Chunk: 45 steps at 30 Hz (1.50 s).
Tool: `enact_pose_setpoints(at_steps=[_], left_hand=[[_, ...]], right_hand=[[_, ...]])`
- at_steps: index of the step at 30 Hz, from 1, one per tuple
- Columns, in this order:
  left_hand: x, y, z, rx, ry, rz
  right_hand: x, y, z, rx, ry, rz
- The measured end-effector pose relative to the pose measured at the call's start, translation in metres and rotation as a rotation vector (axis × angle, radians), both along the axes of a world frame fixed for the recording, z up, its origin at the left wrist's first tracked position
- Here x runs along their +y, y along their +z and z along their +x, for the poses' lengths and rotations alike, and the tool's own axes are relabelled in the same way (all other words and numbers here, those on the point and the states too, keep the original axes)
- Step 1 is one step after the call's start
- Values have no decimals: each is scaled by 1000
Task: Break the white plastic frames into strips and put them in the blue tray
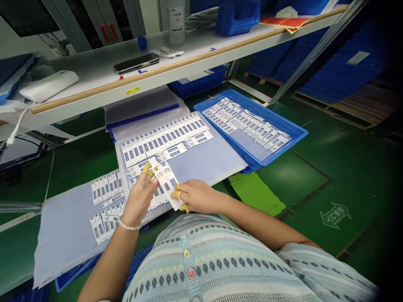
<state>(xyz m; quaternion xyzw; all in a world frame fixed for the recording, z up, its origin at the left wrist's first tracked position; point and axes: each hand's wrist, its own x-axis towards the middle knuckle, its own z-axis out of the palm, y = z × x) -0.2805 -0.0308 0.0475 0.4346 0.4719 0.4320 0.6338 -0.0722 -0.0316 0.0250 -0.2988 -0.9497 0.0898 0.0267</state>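
Left of the blue plastic tray (267,110), the left hand (140,199) and right hand (197,196) are close together, both pinching a white die-cut strip (165,184); its long axis slants away from the body, lower end nearer the right hand.

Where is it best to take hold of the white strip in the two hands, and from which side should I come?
Probably pinch the strip by its long edges near the lower end, coming from the near side, as the right hand does. It is thin, flat and narrow, so the edges should give a sure hold with little bending.
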Motion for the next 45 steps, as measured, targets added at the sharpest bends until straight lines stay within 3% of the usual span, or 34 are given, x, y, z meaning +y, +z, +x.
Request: enact_pose_setpoints(at_steps=[5,8,15,20,31,39,42,45], left_hand=[[-5,-26,-51,816,-61,183],[-7,-45,-61,1062,-139,272],[-12,-84,-24,1234,-331,545],[-12,-100,-12,1328,-366,659],[-8,-107,-2,1475,-392,815],[-7,-108,-6,1509,-394,821],[-7,-107,-8,1462,-380,893],[-5,-101,-1,1384,-288,935]], right_hand=[[24,-29,6,-38,-160,-242],[31,-40,4,-54,-179,-278],[38,-46,-2,-67,-169,-236],[42,-51,-3,-62,-141,-183],[43,-55,10,-45,-56,-121],[48,-61,13,-11,26,-112],[54,-54,27,28,123,-86],[71,-46,60,92,164,-61]])
